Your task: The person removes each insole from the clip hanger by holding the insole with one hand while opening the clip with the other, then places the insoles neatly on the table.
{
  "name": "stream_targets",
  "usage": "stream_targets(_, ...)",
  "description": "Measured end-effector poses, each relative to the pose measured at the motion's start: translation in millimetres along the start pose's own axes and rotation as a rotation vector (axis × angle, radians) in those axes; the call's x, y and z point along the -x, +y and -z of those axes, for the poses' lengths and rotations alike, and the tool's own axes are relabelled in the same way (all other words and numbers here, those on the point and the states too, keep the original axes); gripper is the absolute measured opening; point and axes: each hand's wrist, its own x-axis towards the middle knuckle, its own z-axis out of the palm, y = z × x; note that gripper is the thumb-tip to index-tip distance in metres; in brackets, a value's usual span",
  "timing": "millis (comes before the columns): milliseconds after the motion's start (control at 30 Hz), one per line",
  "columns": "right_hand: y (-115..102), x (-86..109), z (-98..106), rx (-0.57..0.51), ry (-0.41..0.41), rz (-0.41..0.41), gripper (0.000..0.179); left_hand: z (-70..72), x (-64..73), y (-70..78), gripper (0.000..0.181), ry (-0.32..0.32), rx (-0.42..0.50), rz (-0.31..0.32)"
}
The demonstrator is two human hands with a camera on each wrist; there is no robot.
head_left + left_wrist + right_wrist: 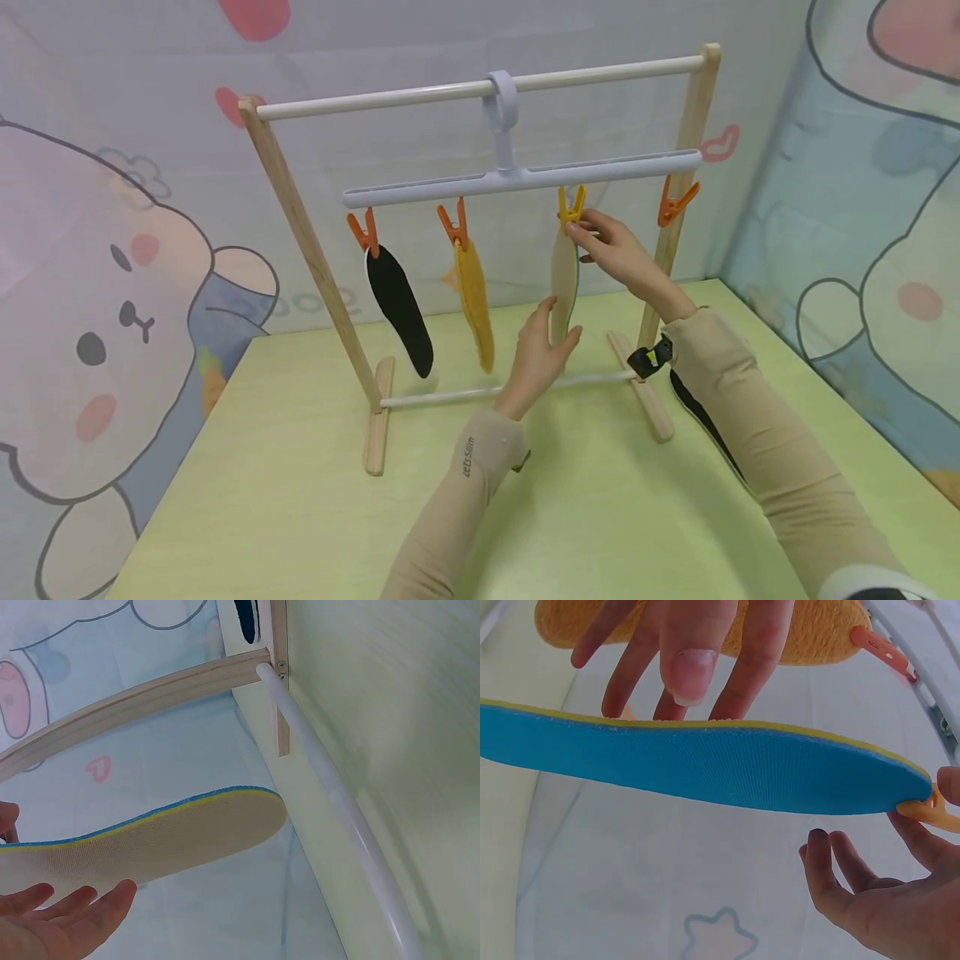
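Observation:
A pale insole (564, 271) with a blue underside (727, 769) and a yellow edge hangs from a yellow clothespin (570, 212) under the grey hanger (600, 172). My right hand (618, 250) pinches the clothespin at the insole's top end, thumb on one side and a finger on the other. Lower down, my left hand (536, 350) has its fingers loosely extended at the pale face of the insole, thumb apart. In the left wrist view the insole's free end (240, 814) points away from the left fingers (105, 911).
A black insole (401, 308) and a fuzzy orange-yellow insole (474, 304) hang at left from orange clothespins. Another orange clothespin (671, 204) hangs at the hanger's right end. The wooden rack (300, 242) stands on the table; a dark insole (701, 417) lies by my right forearm.

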Motion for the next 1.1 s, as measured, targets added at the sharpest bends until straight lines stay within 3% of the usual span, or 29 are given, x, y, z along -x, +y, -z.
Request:
stream_targets(400, -1.7, 0.0, -3.9, 0.001, -0.018, -0.001, 0.044, 1.5, 0.3, -3.0, 0.054, 0.014, 0.018, -0.021)
stream_targets(633, -0.2, 1.3, -8.2, 0.015, -0.01, 0.011, 0.043, 0.6, 0.4, -3.9, 0.054, 0.024, 0.045, 0.001)
stream_targets(1100, 6.0, 11.0, -13.5, -0.035, 0.033, 0.126, 0.04, -1.1, 3.7, -3.6, 0.053, 0.087, 0.08, -0.011)
